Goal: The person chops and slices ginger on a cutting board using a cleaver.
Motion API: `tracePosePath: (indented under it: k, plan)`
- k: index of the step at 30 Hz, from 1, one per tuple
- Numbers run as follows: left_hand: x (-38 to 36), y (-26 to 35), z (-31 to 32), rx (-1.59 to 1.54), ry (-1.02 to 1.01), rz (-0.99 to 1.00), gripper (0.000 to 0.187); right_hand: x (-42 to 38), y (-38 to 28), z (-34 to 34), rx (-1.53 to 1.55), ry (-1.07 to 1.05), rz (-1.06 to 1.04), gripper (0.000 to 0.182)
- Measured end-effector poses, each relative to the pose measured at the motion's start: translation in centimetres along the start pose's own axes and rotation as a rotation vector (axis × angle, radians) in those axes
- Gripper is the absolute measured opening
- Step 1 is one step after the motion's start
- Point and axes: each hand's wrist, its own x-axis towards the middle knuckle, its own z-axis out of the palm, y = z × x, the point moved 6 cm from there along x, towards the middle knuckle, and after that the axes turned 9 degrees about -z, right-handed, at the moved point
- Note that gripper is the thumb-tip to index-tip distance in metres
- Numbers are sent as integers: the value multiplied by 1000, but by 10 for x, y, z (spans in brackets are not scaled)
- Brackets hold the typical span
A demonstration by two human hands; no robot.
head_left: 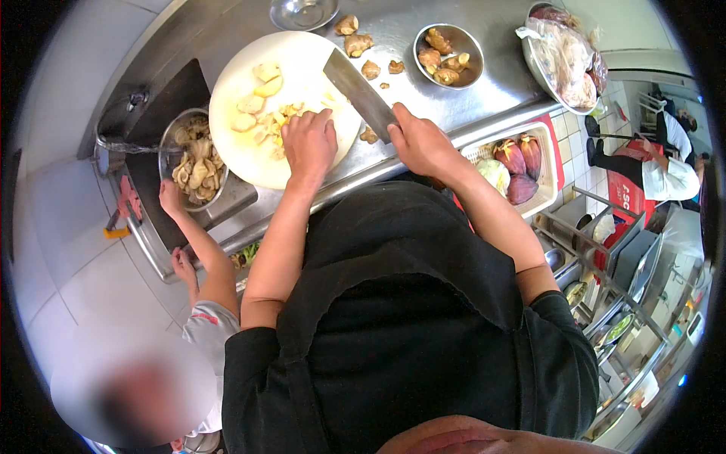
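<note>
My right hand [422, 141] is wrapped round the handle of a cleaver [360, 92]. The cleaver's broad blade slants up and left over the right edge of a round white cutting board [234, 83]. On the board, my left hand [308, 145] has its fingers curled down at a pile of cut ginger [266, 121], pressing on pieces partly hidden beneath it. Larger peeled ginger chunks [268, 73] lie farther left and up on the board. Unpeeled ginger [358, 45] sits on the steel counter beyond, with small bits near the blade.
A steel bowl [479, 72] holds more ginger. At left, a co-worker's hand [171, 197] touches a bowl of mushrooms [200, 170] in the sink by running water. Bagged food fills a basin [538, 64] at right. Below it, a white basket [546, 198] holds banana blossoms and cabbage.
</note>
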Motion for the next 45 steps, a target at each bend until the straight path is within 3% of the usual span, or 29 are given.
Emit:
tracePosePath:
  k: [20, 32, 35, 38, 45]
  plan:
    - [14, 4, 12, -61, 15, 108, 12, 6, -21, 14, -239, -201, -48, 21]
    - [15, 1, 13, -49, -25, 79, 13, 16, -18, 31, -241, -181, -63, 25]
    - [20, -7, -3, -167, 4, 104, 19, 25, -32, 11, -282, -163, -114, 25]
    - [18, -27, -27, -30, -61, -47, 38, 19, -33, 8, -249, -139, -91, 22]
    - [12, -53, -27, -14, -98, 1, 36, 16, -31, 25, -155, -91, -95, 19]
